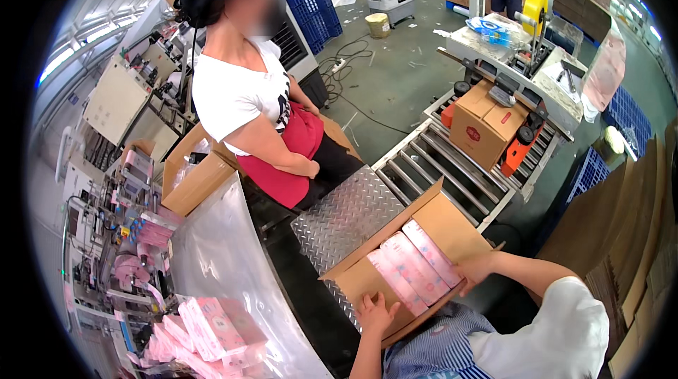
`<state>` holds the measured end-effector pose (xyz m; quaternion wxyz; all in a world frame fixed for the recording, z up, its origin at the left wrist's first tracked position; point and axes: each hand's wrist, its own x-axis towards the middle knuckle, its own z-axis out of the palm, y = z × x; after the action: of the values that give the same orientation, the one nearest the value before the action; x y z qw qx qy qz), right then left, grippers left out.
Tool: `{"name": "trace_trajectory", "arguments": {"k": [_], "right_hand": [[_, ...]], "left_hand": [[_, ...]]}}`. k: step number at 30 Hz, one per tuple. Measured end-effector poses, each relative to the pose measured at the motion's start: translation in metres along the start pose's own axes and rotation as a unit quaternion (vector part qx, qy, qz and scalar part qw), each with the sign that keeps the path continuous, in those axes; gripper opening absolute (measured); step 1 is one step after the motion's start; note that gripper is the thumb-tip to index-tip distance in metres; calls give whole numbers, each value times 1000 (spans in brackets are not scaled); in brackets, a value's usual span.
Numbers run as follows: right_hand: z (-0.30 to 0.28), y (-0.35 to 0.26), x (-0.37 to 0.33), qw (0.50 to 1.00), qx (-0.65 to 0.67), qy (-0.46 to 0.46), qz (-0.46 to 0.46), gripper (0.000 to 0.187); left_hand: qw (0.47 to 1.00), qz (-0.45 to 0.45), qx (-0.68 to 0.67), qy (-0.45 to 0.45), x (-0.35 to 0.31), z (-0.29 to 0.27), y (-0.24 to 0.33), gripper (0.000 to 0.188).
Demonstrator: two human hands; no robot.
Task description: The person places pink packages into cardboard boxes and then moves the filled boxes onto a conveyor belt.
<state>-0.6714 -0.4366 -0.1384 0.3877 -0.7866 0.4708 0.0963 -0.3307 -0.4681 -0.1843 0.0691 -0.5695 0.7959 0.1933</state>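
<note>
An open cardboard box (452, 220) sits tilted in front of me, partly on a metal diamond-plate platform (346, 217). Inside it, several pink-and-white soft packs (415, 266), which look like tissue packs, lie side by side. My left hand (376, 313) is spread over the box's near left part, fingers apart, holding nothing. At the other side, my right hand (474, 271) has its fingers bent around the near end of the rightmost pack, beside the box edge; its fingertips are partly hidden.
A roller conveyor (445, 160) leads to a taping machine (526, 61) with a closed carton (487, 125) in it. A co-worker (254, 104) stands across from me. Loose pink packs (212, 329) lie on the metal table (222, 259) at left. Flattened cardboard (600, 217) stands at right.
</note>
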Motion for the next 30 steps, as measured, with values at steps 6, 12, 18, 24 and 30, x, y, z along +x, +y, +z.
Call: {"name": "trace_trajectory", "arguments": {"k": [6,12,18,24,30], "right_hand": [[-29,-9,78,978,-114,141,100,76],[-80,-43,148,886,-203,416,21,47],[-50,-49,134,834,-160,523,77,45],[24,2,88,890,-157,396,162,54],[-18,81,130,708,-23,499,499,54]], "left_hand": [[994,-49,-82,-49,16,-32,-37,76],[864,-186,-452,124,-7,74,-61,102],[865,-170,-452,136,-6,57,-49,96],[678,-227,-694,88,3,86,-61,60],[601,-267,-742,128,20,85,-24,55]]}}
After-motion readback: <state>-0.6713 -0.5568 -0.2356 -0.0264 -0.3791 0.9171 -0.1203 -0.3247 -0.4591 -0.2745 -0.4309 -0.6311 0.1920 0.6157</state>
